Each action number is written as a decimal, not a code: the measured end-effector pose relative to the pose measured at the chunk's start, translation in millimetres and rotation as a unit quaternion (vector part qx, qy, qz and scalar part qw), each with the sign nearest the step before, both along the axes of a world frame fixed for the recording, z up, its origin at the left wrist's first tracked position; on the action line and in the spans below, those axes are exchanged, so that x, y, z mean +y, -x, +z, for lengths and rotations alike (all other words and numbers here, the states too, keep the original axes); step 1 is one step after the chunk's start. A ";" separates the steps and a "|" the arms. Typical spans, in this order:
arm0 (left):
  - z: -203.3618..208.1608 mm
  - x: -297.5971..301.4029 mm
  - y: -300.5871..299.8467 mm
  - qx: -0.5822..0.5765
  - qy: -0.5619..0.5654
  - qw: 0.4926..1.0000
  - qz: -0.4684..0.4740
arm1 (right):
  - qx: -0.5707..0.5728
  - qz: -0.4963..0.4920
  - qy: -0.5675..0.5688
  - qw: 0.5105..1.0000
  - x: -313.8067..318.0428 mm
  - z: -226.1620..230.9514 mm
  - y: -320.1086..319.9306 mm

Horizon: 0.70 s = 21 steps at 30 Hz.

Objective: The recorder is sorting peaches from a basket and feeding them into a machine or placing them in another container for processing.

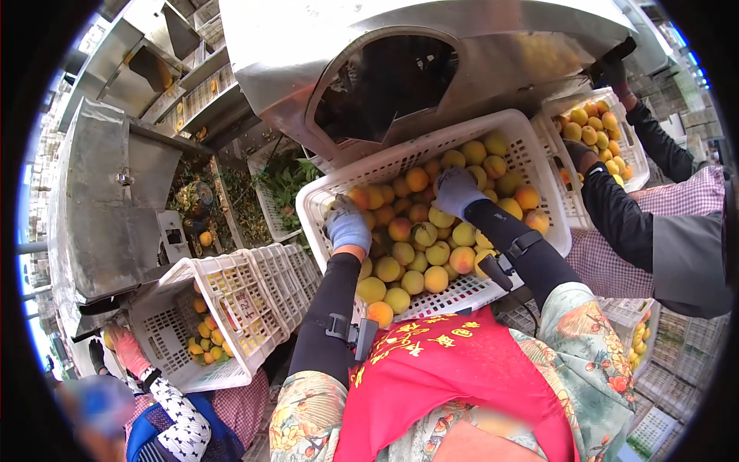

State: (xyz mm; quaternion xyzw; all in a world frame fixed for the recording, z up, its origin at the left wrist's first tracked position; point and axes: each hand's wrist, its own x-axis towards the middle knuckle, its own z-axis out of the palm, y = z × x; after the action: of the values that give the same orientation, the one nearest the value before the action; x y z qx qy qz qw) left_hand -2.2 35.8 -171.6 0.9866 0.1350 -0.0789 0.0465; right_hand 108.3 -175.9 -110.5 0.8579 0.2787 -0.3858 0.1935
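Observation:
A white plastic crate (560, 231) full of yellow-orange peaches (436, 254) stands in front of me, tilted, under a metal chute. Over the fruit at the crate's left side is my left hand (348, 225), in a grey-lilac glove, its fingers curled down. My right hand (459, 192), gloved the same, reaches into the upper middle of the pile with bent fingers, close to peaches along the far side. Both hands are closed; whatever sits under their fingers is hidden.
A shiny metal machine (292, 69) with a dark opening overhangs the crate. Left, a co-worker's pink-gloved hand (127, 348) touches another white crate (246, 296) with some peaches. Right, a co-worker's dark-sleeved arms (623, 219) reach a third crate (643, 165). Green leaves (289, 185) lie beyond.

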 end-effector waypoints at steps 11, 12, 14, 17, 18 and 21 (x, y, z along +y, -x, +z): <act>14.7 0.3 36.1 0.056 0.850 0.489 0.189 | 0.033 -0.119 -0.355 0.927 -32.8 -6.7 3.9; 12.0 1.1 35.8 0.076 0.902 0.305 0.296 | 0.038 -0.172 -0.430 0.885 -33.1 7.4 7.0; 39.4 -5.3 37.0 0.094 0.926 0.249 0.268 | 0.026 -0.160 -0.529 0.833 -27.1 45.9 31.6; 68.1 -30.9 30.5 0.082 0.952 0.252 0.153 | 0.022 -0.097 -0.628 0.772 -7.5 73.4 50.7; 68.2 -31.0 30.0 0.094 0.953 0.233 0.167 | 0.026 -0.072 -0.651 0.755 -2.9 76.5 55.5; 66.6 -25.9 28.6 0.129 0.953 0.178 0.207 | 0.017 -0.097 -0.680 0.727 3.8 91.3 64.7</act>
State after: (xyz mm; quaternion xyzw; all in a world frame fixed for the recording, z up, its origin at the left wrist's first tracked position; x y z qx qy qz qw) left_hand -30.8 9.9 -105.1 0.0927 0.1593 -0.2608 0.9476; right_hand 43.6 -172.1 -19.2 0.7757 0.3846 -0.1246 -0.4846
